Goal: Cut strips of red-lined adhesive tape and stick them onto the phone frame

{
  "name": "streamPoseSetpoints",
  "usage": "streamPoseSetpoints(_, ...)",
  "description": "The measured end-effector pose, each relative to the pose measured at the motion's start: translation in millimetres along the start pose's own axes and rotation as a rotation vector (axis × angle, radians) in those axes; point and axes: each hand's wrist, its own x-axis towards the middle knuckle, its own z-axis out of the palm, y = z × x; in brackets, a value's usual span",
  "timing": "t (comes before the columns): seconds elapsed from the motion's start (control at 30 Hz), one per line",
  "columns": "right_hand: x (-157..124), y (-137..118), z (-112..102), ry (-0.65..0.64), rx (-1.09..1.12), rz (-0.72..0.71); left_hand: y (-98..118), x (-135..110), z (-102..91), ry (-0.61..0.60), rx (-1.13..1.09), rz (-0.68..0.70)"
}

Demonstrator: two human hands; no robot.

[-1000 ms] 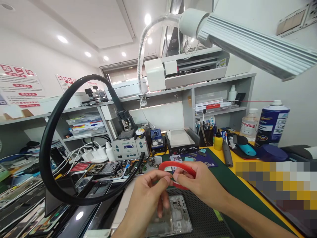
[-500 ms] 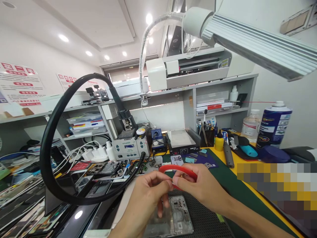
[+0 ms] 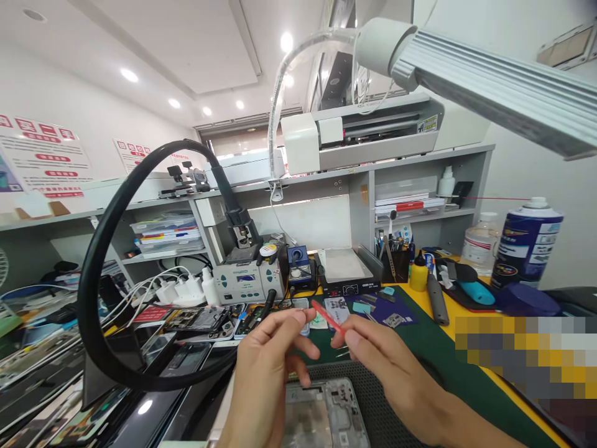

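Note:
My right hand pinches a red roll of tape, seen edge-on, tilted down toward its thumb. My left hand is raised just left of it, thumb and forefinger pinched near the roll's upper end; whether they hold a strand of tape is too small to see. Below both hands a bare silver phone frame lies on a black mesh mat.
A thick black hose loops at the left above opened phones. A grey rework station, a hot plate and a tool cup stand behind. A blue spray can is at the right. A lamp head hangs overhead.
The red roll has turned from showing as a ring to edge-on and has risen a little. Both hands lifted slightly, and the view shifted left and down.

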Motion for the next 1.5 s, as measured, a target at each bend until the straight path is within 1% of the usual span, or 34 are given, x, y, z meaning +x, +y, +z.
streamPoseSetpoints(0.1, 1.3, -2.8, 1.7, -0.016, -0.076, -0.055, -3.5, -4.4, 0.7, 0.007, 0.004, 0.025)
streamPoseSetpoints(0.27, 2.7, 0.5, 3.9, 0.015, -0.183, -0.153, -3.6, -8.8, 2.1, 0.002, -0.01, 0.001)
streamPoseSetpoints(0.43, -0.1, 6.4, 6.9, 0.028, -0.338, -0.181, -1.3, -10.4, 3.8, -0.003, -0.029, -0.009)
streamPoseSetpoints(0.57, 0.3, 8.8, 8.4, 0.046, -0.374, -0.201, -0.8, -10.9, 3.7, 0.008, -0.049, -0.003)
streamPoseSetpoints(0.7, 1.6, 7.3, 7.9, 0.037, -0.347, -0.187, -1.3, -10.2, 4.4, 0.02, -0.054, 0.007)
streamPoseSetpoints(0.87, 2.8, 0.7, 6.3, 0.031, -0.247, -0.181, -3.2, -8.0, 5.7, -0.02, -0.078, 0.011)
streamPoseSetpoints(1.1, 3.2, -0.3, 5.1, 0.019, -0.137, -0.047, -3.2, -5.4, 8.4, -0.047, -0.109, 0.002)
streamPoseSetpoints(1.33, 4.5, 2.1, 4.9, 0.023, 0.015, -0.006, -2.4, -4.5, 8.8, -0.082, -0.121, 0.0)
streamPoseSetpoints(1.5, 4.6, 5.4, 5.8, 0.092, 0.114, 0.067, -1.3, -3.0, 10.6, -0.12, -0.126, -0.004)
